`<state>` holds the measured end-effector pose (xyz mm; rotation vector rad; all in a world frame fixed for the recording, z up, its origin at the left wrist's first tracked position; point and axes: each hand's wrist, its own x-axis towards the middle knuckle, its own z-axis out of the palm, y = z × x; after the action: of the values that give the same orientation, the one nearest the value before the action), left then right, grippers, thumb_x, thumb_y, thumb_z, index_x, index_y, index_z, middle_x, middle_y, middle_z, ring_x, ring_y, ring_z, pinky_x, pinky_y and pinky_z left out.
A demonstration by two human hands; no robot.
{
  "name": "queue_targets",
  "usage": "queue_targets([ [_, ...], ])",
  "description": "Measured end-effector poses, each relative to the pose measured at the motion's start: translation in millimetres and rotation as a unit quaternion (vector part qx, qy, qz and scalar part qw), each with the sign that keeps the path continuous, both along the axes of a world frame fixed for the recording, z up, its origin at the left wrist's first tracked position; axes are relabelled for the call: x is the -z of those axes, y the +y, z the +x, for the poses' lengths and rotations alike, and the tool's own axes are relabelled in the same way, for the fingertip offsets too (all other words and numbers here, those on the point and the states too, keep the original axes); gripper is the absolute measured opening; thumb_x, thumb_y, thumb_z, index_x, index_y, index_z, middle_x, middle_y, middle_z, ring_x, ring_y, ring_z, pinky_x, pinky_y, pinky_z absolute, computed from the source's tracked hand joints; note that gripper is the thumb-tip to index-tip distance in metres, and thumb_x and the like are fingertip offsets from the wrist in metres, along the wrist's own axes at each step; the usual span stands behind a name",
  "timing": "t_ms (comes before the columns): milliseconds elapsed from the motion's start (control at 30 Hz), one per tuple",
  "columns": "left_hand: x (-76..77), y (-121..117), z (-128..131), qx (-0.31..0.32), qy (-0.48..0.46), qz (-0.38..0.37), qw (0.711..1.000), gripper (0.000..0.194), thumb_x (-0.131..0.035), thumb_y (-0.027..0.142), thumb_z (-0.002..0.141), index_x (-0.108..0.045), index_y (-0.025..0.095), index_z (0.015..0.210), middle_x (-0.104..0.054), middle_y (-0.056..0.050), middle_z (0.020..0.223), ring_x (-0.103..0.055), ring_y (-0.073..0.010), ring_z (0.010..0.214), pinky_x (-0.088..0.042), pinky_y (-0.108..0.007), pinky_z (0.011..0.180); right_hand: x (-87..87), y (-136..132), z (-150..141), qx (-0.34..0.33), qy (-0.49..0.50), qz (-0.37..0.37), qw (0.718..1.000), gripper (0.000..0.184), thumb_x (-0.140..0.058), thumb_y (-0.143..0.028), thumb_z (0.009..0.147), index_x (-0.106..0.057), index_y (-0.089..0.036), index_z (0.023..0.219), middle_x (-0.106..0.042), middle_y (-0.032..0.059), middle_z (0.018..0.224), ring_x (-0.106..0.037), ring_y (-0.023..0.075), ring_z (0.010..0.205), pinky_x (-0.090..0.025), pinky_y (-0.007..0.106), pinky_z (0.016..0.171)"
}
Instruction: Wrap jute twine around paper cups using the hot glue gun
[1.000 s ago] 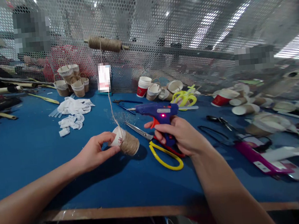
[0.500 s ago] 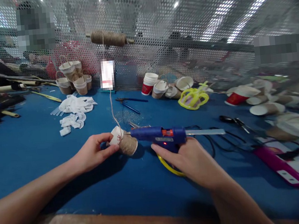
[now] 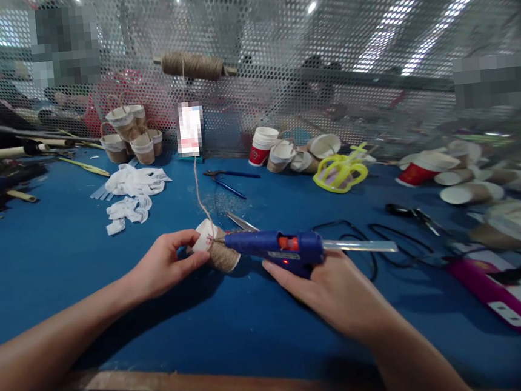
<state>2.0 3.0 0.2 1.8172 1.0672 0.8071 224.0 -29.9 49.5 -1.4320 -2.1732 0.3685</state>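
My left hand (image 3: 175,261) pinches the rim of a small paper cup (image 3: 203,237), tilted on its side and partly wrapped in brown twine (image 3: 224,256). A strand of twine runs from the cup up to a spool (image 3: 192,66) on the mesh wall. In my right hand (image 3: 327,287) is a blue glue gun (image 3: 276,247), its red light lit and a clear glue stick out of its back. The gun's nozzle is at the cup's side, by the edge of the wrapped twine; whether it touches is too small to tell. Scissors (image 3: 241,221) lie just behind the gun.
Pliers (image 3: 226,177) and white cloth scraps (image 3: 134,182) lie beyond my hands. Twine-covered cups (image 3: 142,148) stand at the back left; more cups (image 3: 263,146) and a yellow basket-shaped piece (image 3: 340,176) are at the back. Black cable (image 3: 383,245) and a purple power strip (image 3: 490,291) lie right.
The glue gun has shifted slightly left, its nozzle now closer over the cup, and its back end dips lower. My left hand keeps its grip on the cup.
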Motion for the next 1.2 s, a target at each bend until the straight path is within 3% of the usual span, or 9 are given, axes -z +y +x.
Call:
queue_targets([
  [267,-2.7,-0.5,0.8,0.012,-0.018,0.004,1.0,0.021,-0.051,0.026,0.079,-0.058,0.013,0.093,-0.063,-0.008,0.092,-0.055,-0.0193,0.084,-0.041,-0.029,0.075,0.8,0.9,1.2,0.003,-0.01,0.003,1.0,0.016,-0.05,-0.033,0.077,-0.06,-0.023,0.069,-0.066,0.0017,0.066,-0.06,0.0188,0.061,-0.047,0.032,0.062],
  [500,-3.1,0.1,1.1,0.014,-0.029,0.009,0.999,0.021,-0.052,0.025,0.079,-0.059,0.013,0.095,-0.064,-0.008,0.094,-0.056,-0.02,0.086,-0.041,-0.03,0.077,1.1,0.2,1.0,0.002,-0.027,0.021,0.999,0.023,-0.049,-0.035,0.077,-0.054,-0.025,0.057,-0.059,-0.0012,0.05,-0.055,0.0167,0.047,-0.045,0.03,0.052],
  [733,-1.3,0.3,1.2,0.014,-0.025,0.01,1.0,0.022,-0.052,0.025,0.079,-0.059,0.013,0.096,-0.064,-0.008,0.095,-0.056,-0.0194,0.087,-0.041,-0.03,0.078,4.3,0.4,0.7,0.002,-0.014,0.033,0.999,0.021,-0.048,-0.033,0.077,-0.056,-0.024,0.059,-0.064,0.0023,0.059,-0.059,0.0192,0.056,-0.046,0.032,0.056],
  [1200,-1.4,-0.1,0.2,0.026,-0.024,0.014,0.999,0.026,-0.05,0.026,0.081,-0.057,0.013,0.102,-0.063,-0.008,0.099,-0.055,-0.0195,0.09,-0.041,-0.029,0.079,4.2,-0.3,1.9,0.006,-0.024,0.017,1.0,0.023,-0.048,-0.034,0.077,-0.053,-0.023,0.058,-0.059,0.001,0.053,-0.054,0.0165,0.047,-0.044,0.031,0.052],
])
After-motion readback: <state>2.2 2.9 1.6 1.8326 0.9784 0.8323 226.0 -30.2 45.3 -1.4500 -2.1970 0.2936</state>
